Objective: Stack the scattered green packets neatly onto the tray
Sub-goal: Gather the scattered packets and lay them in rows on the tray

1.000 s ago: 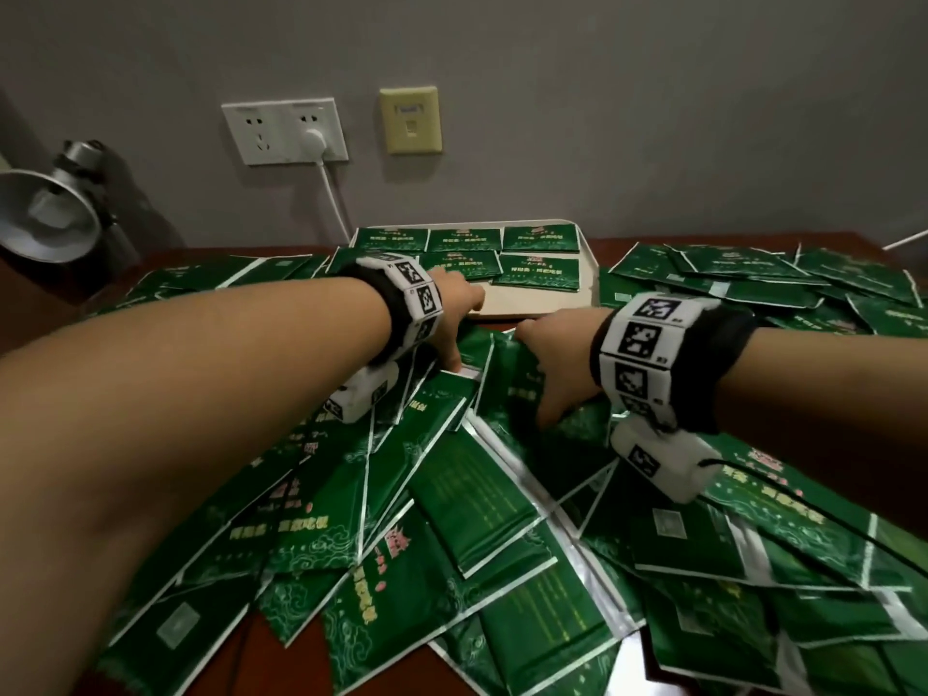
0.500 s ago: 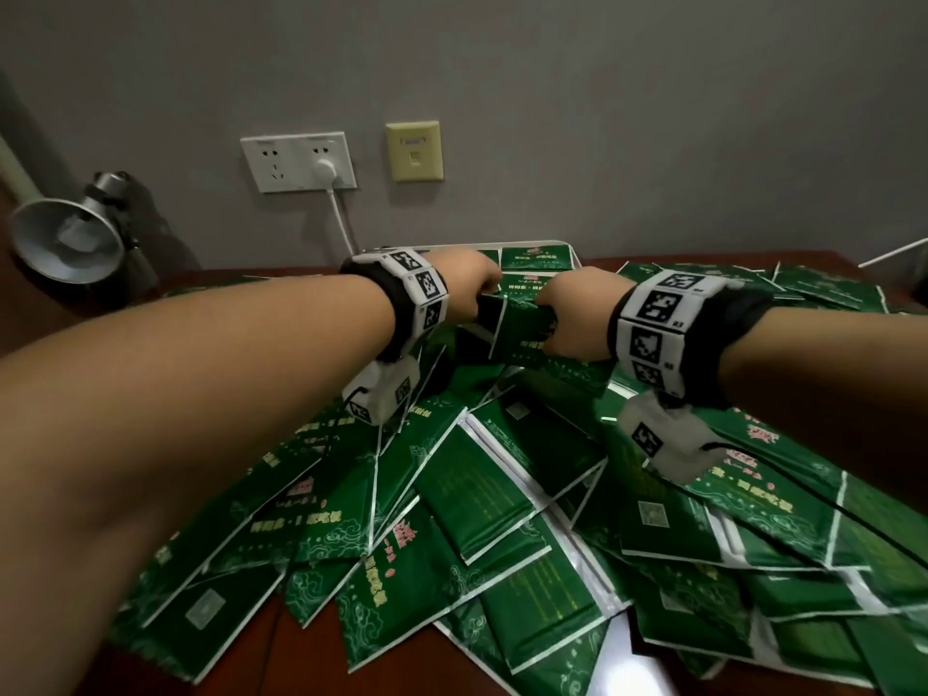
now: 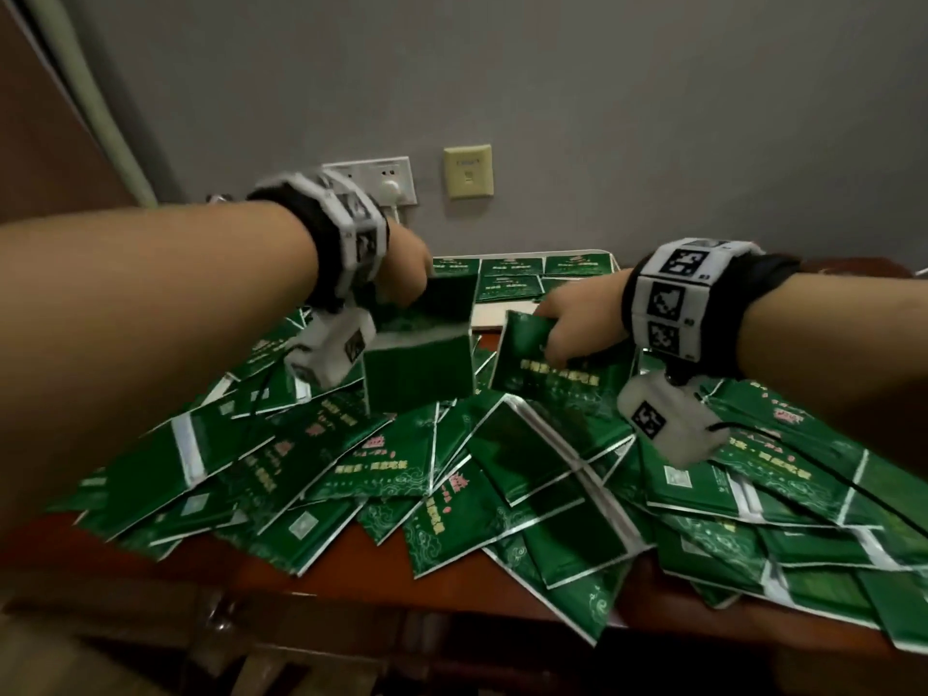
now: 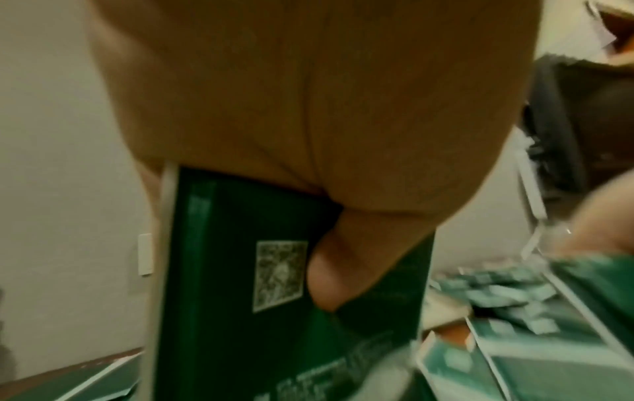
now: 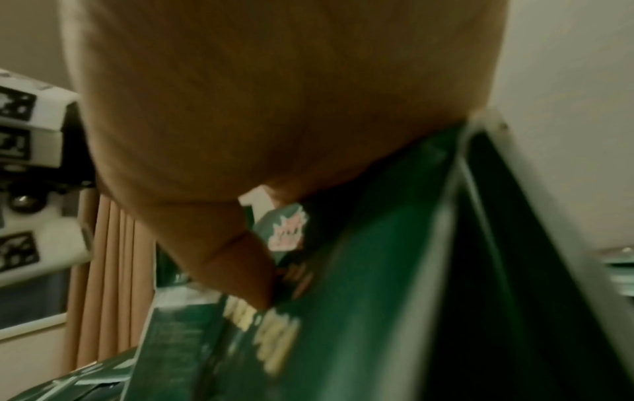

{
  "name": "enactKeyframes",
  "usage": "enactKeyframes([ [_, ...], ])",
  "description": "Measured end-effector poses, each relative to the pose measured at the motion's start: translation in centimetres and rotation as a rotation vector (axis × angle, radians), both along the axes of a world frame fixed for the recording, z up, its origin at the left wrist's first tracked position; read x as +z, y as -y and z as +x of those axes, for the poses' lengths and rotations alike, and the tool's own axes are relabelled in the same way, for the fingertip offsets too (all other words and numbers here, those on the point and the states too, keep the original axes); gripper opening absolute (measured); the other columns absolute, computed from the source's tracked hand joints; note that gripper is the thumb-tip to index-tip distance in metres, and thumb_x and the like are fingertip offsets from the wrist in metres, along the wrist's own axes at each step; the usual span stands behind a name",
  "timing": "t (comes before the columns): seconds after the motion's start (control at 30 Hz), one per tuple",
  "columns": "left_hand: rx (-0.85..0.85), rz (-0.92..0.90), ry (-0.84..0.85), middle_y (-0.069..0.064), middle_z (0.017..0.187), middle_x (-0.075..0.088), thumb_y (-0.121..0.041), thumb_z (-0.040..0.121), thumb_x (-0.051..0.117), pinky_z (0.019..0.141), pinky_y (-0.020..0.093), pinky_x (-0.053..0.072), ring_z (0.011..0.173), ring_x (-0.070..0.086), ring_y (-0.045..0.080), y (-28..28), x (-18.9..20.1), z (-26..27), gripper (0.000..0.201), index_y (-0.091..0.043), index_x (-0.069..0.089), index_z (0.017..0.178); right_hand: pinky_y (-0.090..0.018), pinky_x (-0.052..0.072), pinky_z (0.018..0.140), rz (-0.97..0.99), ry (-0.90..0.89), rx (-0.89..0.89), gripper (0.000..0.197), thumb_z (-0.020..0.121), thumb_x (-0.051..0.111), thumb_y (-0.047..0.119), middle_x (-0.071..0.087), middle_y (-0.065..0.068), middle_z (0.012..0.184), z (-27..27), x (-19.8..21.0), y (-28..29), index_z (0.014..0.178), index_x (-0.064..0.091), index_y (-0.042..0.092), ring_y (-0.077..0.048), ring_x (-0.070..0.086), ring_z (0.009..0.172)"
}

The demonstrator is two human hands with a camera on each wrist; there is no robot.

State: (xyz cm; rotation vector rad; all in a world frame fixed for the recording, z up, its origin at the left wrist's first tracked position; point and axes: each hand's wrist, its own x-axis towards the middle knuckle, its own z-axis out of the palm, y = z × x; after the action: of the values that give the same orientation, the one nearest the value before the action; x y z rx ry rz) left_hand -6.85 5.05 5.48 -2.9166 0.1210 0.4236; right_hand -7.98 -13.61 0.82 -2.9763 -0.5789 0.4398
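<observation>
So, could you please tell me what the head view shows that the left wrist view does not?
Only the head view shows the tray holding flat packets, the wall socket and the right hand gripping a packet. Only the left wrist view shows the thumb beside a QR code. Both show the left hand gripping an upright packet.

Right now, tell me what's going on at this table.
A person is gathering green packets to stack on a tray. The left hand grips one packet lifted upright above the heap; in the left wrist view the thumb lies across its back beside a square code. The right hand holds another packet, tilted, just in front of the tray. The tray at the back already carries several packets laid flat. Many loose packets lie overlapping across the wooden table.
</observation>
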Motion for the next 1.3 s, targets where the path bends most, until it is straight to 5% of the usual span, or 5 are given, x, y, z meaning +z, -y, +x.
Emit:
enactKeyframes([
  [0.27,-0.051,0.04,-0.197,0.008,0.155,0.029,-0.05,0.08,0.072,0.106,0.037,0.037,0.135,0.04,0.028,-0.4,-11.2,-1.6,0.107,-0.021,0.003,0.156,-0.031,0.049,0.085,-0.195,0.066,0.077,0.069,0.081,0.072,0.042,0.06,-0.009,0.124,0.9,-4.8,-1.8,0.134,0.047,0.006,-0.025,0.058,0.111],
  [0.4,-0.048,-0.078,-0.039,0.012,0.151,0.031,-0.051,0.07,0.08,0.112,0.041,0.032,0.137,0.033,0.031,-1.2,-12.0,-1.2,0.117,-0.016,0.007,0.155,-0.032,0.047,0.083,-0.269,0.016,0.056,0.097,0.075,0.071,0.059,0.051,-0.012,0.132,0.4,-5.4,-2.2,0.138,0.032,-0.002,-0.027,0.056,0.115],
  [0.57,-0.116,-0.117,0.0,0.008,0.135,0.044,-0.047,0.071,0.08,0.105,0.04,0.04,0.125,0.043,0.028,-1.6,-12.2,-0.8,0.095,-0.02,0.03,0.148,-0.038,0.054,0.084,-0.276,0.025,0.069,0.09,0.072,0.078,0.052,0.06,-0.01,0.115,0.4,-6.4,-2.8,0.132,0.034,0.001,-0.027,0.062,0.1],
  [0.73,-0.17,-0.15,0.04,0.005,0.128,0.045,-0.039,0.072,0.08,0.098,0.037,0.047,0.116,0.051,0.023,-1.9,-11.5,-0.6,0.089,-0.019,0.034,0.146,-0.03,0.043,0.049,-0.331,0.118,0.145,0.069,0.073,0.077,0.04,0.056,-0.004,0.086,-0.1,-6.5,-2.4,0.115,0.032,0.009,-0.021,0.055,0.07],
  [1.3,-0.22,-0.158,0.115,0.011,0.137,0.049,-0.034,0.076,0.079,0.1,0.035,0.045,0.12,0.051,0.027,-0.2,-8.9,12.7,0.08,-0.01,0.041,0.142,-0.028,0.042,0.058,-0.226,0.18,0.07,0.051,0.075,0.073,0.037,0.063,-0.011,0.099,9.9,-2.0,0.5,0.11,0.054,0.006,-0.023,0.051,0.074],
])
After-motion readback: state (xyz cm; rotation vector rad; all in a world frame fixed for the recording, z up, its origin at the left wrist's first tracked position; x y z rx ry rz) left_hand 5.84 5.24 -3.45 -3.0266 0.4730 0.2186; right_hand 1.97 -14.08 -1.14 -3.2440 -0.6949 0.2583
